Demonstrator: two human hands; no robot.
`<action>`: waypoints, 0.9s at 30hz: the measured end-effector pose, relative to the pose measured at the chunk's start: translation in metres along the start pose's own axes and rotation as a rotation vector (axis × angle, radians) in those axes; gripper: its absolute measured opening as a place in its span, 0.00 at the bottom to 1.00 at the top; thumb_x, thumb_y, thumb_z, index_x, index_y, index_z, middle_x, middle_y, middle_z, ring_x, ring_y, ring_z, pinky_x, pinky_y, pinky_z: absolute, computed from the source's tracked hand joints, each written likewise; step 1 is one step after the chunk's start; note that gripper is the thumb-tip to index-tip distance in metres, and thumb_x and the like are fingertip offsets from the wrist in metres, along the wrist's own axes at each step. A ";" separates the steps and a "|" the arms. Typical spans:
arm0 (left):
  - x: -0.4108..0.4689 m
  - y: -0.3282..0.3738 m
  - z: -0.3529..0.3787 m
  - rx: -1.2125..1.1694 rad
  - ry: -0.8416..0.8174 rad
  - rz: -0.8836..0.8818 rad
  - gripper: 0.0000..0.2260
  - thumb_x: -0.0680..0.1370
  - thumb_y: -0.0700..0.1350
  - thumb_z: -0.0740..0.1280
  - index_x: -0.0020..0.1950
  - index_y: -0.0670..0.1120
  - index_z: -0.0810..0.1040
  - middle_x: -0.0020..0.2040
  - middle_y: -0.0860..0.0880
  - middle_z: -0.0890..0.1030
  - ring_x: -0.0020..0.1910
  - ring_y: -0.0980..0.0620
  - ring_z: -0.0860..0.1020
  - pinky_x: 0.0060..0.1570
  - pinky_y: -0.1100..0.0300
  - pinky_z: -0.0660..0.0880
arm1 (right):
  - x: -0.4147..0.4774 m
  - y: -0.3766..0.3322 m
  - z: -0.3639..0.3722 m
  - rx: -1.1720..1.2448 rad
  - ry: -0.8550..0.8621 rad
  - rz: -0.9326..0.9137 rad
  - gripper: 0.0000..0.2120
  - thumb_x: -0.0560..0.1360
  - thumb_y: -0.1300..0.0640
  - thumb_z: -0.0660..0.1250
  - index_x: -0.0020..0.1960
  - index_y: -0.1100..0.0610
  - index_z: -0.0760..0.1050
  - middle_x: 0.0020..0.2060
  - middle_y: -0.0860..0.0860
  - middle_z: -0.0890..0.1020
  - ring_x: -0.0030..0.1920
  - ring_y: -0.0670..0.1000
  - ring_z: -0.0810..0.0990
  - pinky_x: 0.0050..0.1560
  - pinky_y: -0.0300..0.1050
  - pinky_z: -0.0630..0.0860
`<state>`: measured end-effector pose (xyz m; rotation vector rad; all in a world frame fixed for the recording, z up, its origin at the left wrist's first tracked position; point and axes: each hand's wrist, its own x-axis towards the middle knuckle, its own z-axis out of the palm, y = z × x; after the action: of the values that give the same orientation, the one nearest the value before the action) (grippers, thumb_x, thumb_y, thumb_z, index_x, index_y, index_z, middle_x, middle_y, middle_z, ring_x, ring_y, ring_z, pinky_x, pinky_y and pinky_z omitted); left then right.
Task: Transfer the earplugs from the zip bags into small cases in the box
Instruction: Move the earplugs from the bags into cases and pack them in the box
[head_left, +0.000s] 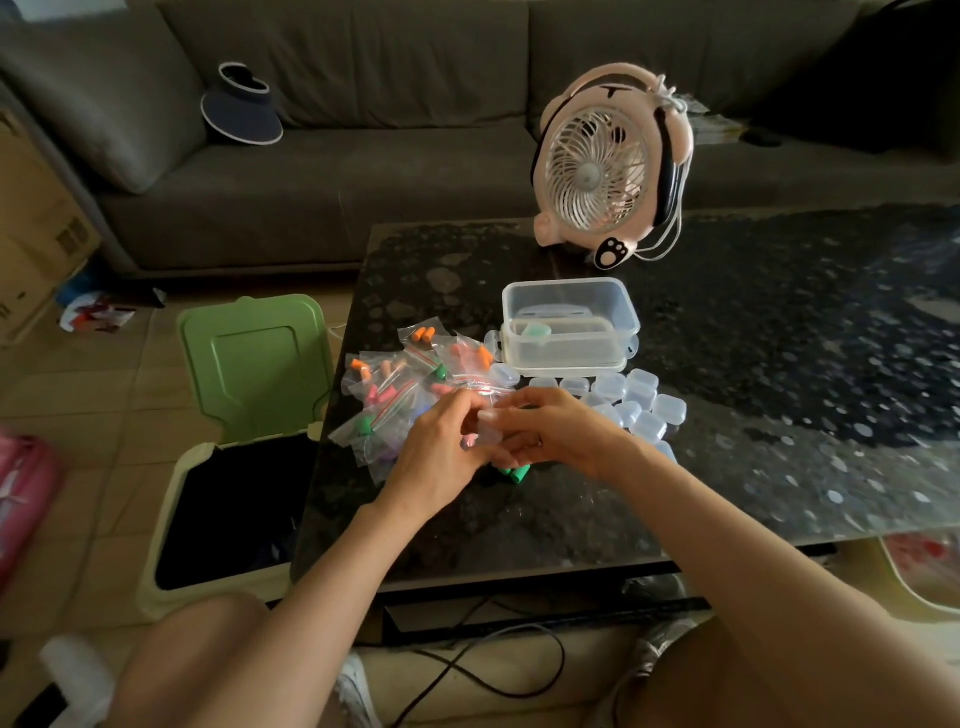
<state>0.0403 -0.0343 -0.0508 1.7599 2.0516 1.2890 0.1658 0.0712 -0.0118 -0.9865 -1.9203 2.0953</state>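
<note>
Both hands meet over the near-left part of the dark table (727, 364). My left hand (441, 452) and my right hand (556, 436) together hold a small clear case (488, 428) between their fingertips. A green earplug (517, 474) lies on the table just under my right hand. A pile of zip bags (400, 384) with orange, pink and green earplugs lies left of the hands. Several empty small clear cases (634, 405) sit to the right. The clear plastic box (569, 327) stands behind them with at least one case inside.
A pink desk fan (608, 166) stands at the table's back edge. A green-lidded bin (244, 441) stands open on the floor left of the table. A grey sofa (415, 104) with a visor hat (241, 106) runs along the back. Cables lie under the table.
</note>
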 end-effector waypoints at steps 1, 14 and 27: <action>0.000 0.001 0.001 -0.008 -0.004 0.001 0.15 0.69 0.45 0.76 0.50 0.45 0.74 0.46 0.53 0.78 0.42 0.60 0.77 0.40 0.72 0.72 | -0.001 0.000 0.001 -0.004 -0.006 0.001 0.23 0.68 0.53 0.74 0.57 0.64 0.74 0.41 0.60 0.82 0.38 0.55 0.82 0.47 0.48 0.80; -0.002 0.002 0.005 0.034 0.022 0.045 0.12 0.71 0.43 0.74 0.51 0.43 0.75 0.48 0.52 0.77 0.44 0.56 0.77 0.43 0.71 0.74 | 0.000 -0.004 -0.001 0.086 0.023 0.113 0.15 0.69 0.57 0.74 0.52 0.63 0.77 0.40 0.57 0.80 0.35 0.50 0.80 0.37 0.40 0.80; 0.008 0.003 -0.013 -0.555 0.033 -0.520 0.17 0.72 0.50 0.69 0.59 0.47 0.74 0.50 0.45 0.81 0.44 0.50 0.80 0.44 0.58 0.77 | 0.002 -0.007 -0.016 -0.209 0.192 -0.335 0.14 0.72 0.72 0.68 0.54 0.59 0.72 0.43 0.53 0.83 0.42 0.49 0.82 0.43 0.42 0.80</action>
<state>0.0324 -0.0340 -0.0376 0.9025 1.7514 1.5059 0.1701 0.0867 -0.0062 -0.7978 -2.0650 1.5872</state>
